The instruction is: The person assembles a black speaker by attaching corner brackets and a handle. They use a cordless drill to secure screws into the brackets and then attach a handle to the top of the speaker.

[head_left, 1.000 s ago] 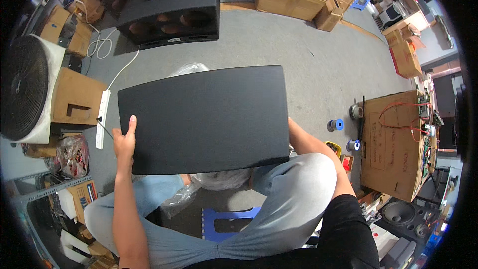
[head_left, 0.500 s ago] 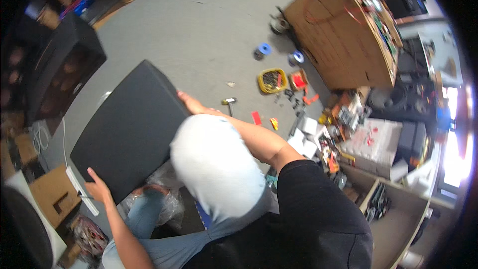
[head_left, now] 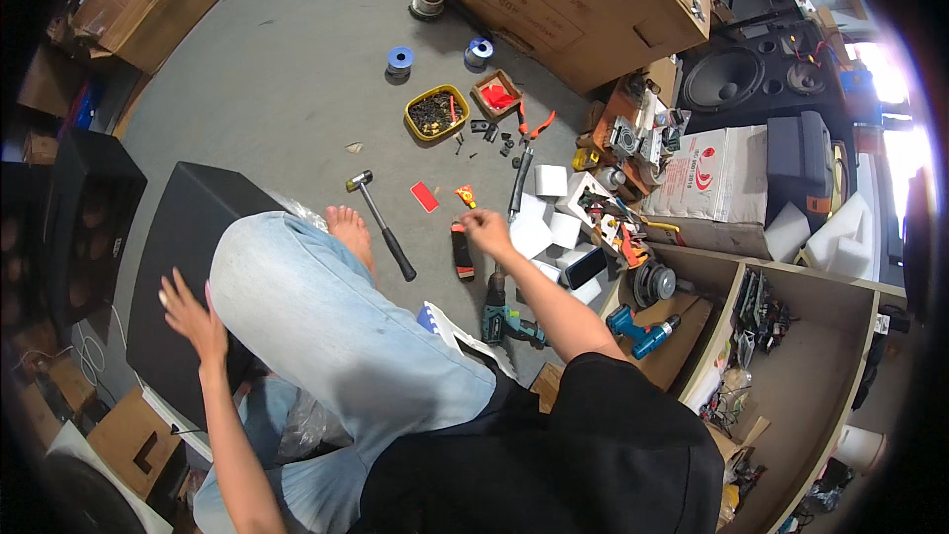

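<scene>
A large black box [head_left: 173, 247], like a speaker cabinet, lies at the left against my bent leg. My left hand [head_left: 195, 319] rests on its side with the fingers spread. Over the floor at the centre, my right hand [head_left: 486, 233] has its fingers curled together; whatever may be in them is hidden. Just beyond those fingertips lies a small yellow-and-orange packet [head_left: 466, 196]. A red-and-black block [head_left: 462, 251] is close beside the hand on its left. Left of these lie a red card [head_left: 425, 197] and a hammer [head_left: 382, 222] with a black grip.
Farther off are a yellow tub of screws [head_left: 408, 119], a small box of red pieces [head_left: 497, 94], spools [head_left: 399, 61] and orange-handled pliers [head_left: 534, 123]. White foam blocks [head_left: 531, 233], a phone [head_left: 584, 268], and drills [head_left: 645, 332] crowd the right, beside a wooden cabinet [head_left: 801, 405].
The black box has been lowered from my two hands to the floor at the left. My right hand has let go of it and moved right, over the floor. My left hand has spread on its side.
</scene>
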Demonstrator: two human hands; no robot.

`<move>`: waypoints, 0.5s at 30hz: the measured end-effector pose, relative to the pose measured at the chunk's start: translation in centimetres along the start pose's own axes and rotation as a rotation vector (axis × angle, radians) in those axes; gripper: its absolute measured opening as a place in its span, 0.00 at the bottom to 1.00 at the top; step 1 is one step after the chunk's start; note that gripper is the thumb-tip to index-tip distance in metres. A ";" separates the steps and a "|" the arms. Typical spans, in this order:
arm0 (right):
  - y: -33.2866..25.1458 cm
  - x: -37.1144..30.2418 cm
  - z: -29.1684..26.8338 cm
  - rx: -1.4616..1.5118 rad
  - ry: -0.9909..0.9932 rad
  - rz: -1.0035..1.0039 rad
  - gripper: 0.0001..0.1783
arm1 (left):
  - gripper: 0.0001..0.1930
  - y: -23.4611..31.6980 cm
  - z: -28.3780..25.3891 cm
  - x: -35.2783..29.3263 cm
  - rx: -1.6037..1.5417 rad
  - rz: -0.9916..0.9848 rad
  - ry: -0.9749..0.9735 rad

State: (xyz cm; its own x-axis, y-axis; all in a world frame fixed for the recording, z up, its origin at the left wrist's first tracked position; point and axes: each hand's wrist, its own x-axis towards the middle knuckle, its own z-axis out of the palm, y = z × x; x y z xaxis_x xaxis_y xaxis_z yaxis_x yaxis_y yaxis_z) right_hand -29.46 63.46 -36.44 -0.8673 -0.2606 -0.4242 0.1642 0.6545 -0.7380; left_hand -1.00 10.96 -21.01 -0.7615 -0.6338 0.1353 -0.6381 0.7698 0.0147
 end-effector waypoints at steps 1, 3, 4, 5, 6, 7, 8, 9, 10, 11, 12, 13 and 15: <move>1.2 1.6 -1.9 -0.046 0.047 0.055 0.12 | 0.37 2.0 0.8 2.1 -0.002 -0.025 0.012; 5.1 5.9 -6.2 -0.201 0.227 -0.065 0.11 | 0.37 4.5 2.2 7.7 -0.097 0.015 0.014; 5.2 8.3 -7.5 -0.174 0.246 -0.003 0.13 | 0.39 4.3 2.7 10.5 -0.129 -0.013 0.020; 4.9 10.7 -8.4 -0.148 0.265 0.055 0.15 | 0.41 3.9 3.2 13.1 -0.161 -0.045 0.031; 5.2 12.5 -9.2 -0.245 0.317 0.067 0.18 | 0.44 4.3 3.3 15.4 -0.160 -0.144 -0.005; 5.6 13.8 -10.0 -0.340 0.376 0.082 0.22 | 0.46 4.8 3.5 17.7 -0.163 -0.234 -0.040; 5.9 14.9 -10.8 -0.437 0.434 0.098 0.26 | 0.49 5.2 3.6 19.7 -0.174 -0.282 -0.070; 5.4 15.7 -10.2 -0.408 0.443 0.187 0.30 | 0.47 5.2 3.2 20.9 -0.203 -0.283 -0.146; 3.8 16.4 -8.6 -0.376 0.435 0.273 0.34 | 0.45 5.0 2.7 21.0 -0.140 -0.298 -0.167; 2.5 16.8 -7.6 -0.350 0.429 0.358 0.39 | 0.43 5.2 2.4 20.6 -0.081 -0.315 -0.190; 2.0 17.0 -7.4 -0.317 0.390 0.388 0.50 | 0.42 5.7 2.3 19.6 -0.065 -0.299 -0.142; 1.6 17.3 -7.1 -0.324 0.420 0.389 0.50 | 0.41 6.3 2.2 18.5 -0.054 -0.281 -0.087; 0.9 17.6 -6.3 -0.332 0.483 0.387 0.50 | 0.36 7.6 1.3 16.4 -0.047 -0.241 0.000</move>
State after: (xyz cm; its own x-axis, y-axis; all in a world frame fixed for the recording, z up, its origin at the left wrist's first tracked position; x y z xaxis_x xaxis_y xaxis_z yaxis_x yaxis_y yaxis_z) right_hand -47.52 63.90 -41.26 -0.8997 0.3288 -0.2870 0.4178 0.8390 -0.3487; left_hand -18.48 6.26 -19.95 -0.5881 -0.7995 0.1222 -0.7953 0.5992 0.0925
